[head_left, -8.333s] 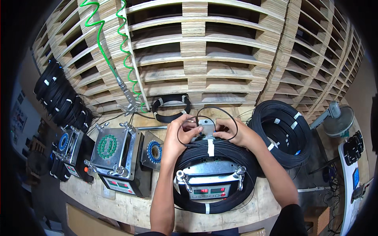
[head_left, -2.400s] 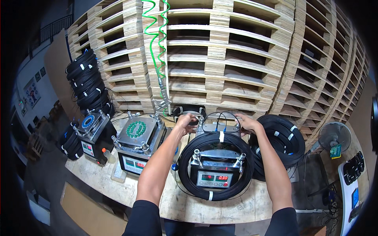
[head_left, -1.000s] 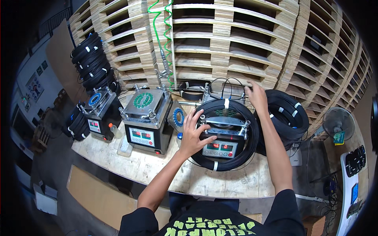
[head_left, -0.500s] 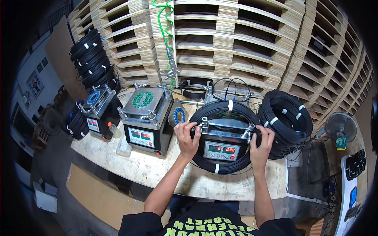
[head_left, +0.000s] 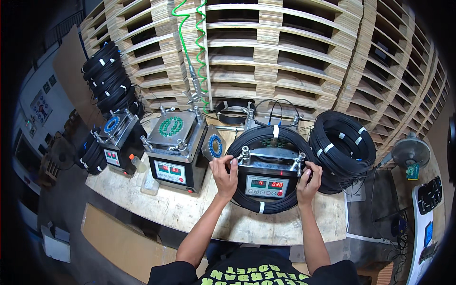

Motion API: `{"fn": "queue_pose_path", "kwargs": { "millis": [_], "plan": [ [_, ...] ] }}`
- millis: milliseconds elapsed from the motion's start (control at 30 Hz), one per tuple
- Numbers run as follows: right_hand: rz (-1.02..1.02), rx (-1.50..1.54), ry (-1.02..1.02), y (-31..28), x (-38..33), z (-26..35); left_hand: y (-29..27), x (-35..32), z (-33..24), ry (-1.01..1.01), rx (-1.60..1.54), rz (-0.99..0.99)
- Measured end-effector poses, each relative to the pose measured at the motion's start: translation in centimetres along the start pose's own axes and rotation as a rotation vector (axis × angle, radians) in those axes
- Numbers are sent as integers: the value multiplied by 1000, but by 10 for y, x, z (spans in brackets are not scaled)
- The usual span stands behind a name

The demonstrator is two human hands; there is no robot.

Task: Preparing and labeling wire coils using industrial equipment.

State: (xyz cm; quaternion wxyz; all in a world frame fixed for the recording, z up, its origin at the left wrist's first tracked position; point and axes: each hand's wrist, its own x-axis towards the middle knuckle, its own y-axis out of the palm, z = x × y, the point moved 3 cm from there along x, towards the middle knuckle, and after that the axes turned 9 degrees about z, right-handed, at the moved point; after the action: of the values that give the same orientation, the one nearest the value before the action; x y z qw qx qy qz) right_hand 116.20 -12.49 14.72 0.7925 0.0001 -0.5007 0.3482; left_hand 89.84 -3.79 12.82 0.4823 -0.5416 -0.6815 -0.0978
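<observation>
A black polishing machine (head_left: 247,174) with a steel top plate and a red digital display (head_left: 267,185) stands in front of me. A black cable coil (head_left: 262,207) is looped around it, tied with white bands. At the left front corner post (head_left: 245,152), my left hand (head_left: 225,179) has its fingers bent and thumb raised, closed on the clamp lever. My right hand (head_left: 308,184) is closed at the right front corner, thumb and fingers around the clamp lever (head_left: 300,164) there. Green connector holders (head_left: 273,142) sit on the top plate, partly hidden behind the front bar.
Two similar machines stand left: a middle one (head_left: 167,154) and a smaller one (head_left: 122,142). A bottle (head_left: 137,163) is between them. Stacked cable coils (head_left: 343,142) stand right. A round blue-ringed fixture (head_left: 215,145) leans beside the middle machine. Wooden pallets (head_left: 280,47) rise behind the bench (head_left: 280,228).
My right hand has drawn in and curled its fingers closer at the right corner. My left hand stays at the left corner, slightly lower. The digits on the machine's display have changed.
</observation>
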Motion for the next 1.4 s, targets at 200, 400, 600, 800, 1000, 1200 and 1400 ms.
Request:
{"fn": "queue_pose_path", "kwargs": {
  "millis": [200, 400, 600, 800, 1000, 1200, 1400],
  "plan": [
    [32, -16, 8, 1, -4, -3, 1, 3, -11, 24, -190, -106],
    [8, 1, 12, -3, 0, 5, 1, 6, -6, -81, -84, -5],
    [111, -99, 59, -1, 0, 11, 4, 7, -11, 74, 16, -50],
    [-58, 158, 154, -7, -2, 2, 5, 5, -9, 84, 20, -29],
    [-18, 182, 209, -3, 3, -5, 9, 3, -3, 97, 3, -49],
    [-94, 104, 152, -8, 8, 4, 9, -1, 1, 93, -1, -46],
    [-62, 248, 211, -6, -3, -10, 11, -2, -1, 90, -29, -39]
  ]
}}
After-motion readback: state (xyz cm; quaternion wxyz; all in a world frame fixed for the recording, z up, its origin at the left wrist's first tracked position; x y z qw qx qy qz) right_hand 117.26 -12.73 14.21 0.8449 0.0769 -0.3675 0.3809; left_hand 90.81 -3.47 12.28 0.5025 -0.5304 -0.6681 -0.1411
